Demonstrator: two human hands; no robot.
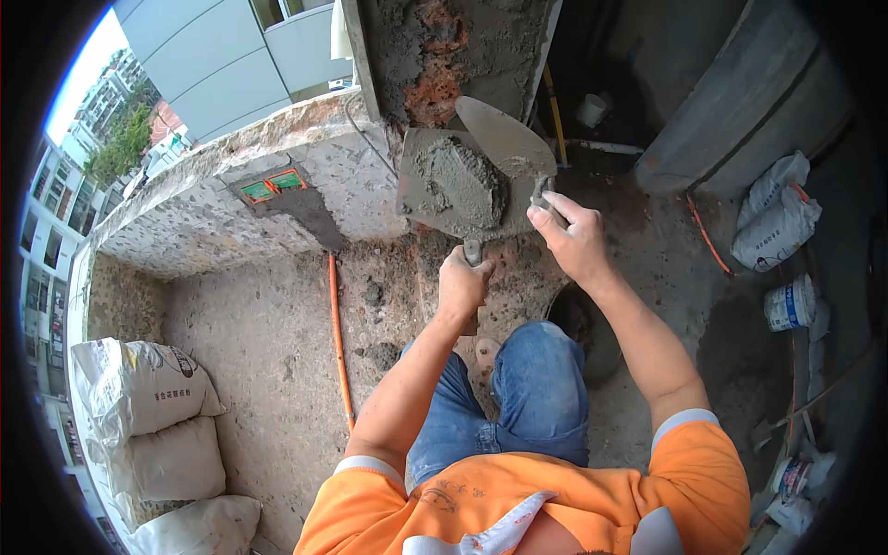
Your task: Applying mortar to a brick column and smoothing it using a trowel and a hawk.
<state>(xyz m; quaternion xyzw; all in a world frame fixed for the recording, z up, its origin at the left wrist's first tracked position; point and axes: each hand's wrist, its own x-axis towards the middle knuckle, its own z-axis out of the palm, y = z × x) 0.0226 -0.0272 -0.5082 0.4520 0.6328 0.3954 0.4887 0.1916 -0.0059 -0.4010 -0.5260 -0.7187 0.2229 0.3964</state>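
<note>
My left hand point(462, 285) is closed round the handle of a flat plastering hawk point(419, 196), held out in front of my knees. A thick heap of wet grey mortar point(462, 180) lies on its plate. In my right hand point(575, 236) is the handle of a pointed trowel point(507, 136), its blade angled up and to the left over the right part of the hawk, beside the mortar. Just beyond both tools rises a wall column point(499, 55), coated in grey mortar with a strip of red brick point(433, 97) showing.
A low rough wall point(361, 199) with green and orange socket boxes point(273, 187) stands at the left. Orange conduit point(339, 342) runs along the floor. White sacks point(153, 388) are stacked at left; more bags point(777, 227) and a white bucket point(789, 305) stand right. A dark tub point(601, 338) sits by my right knee.
</note>
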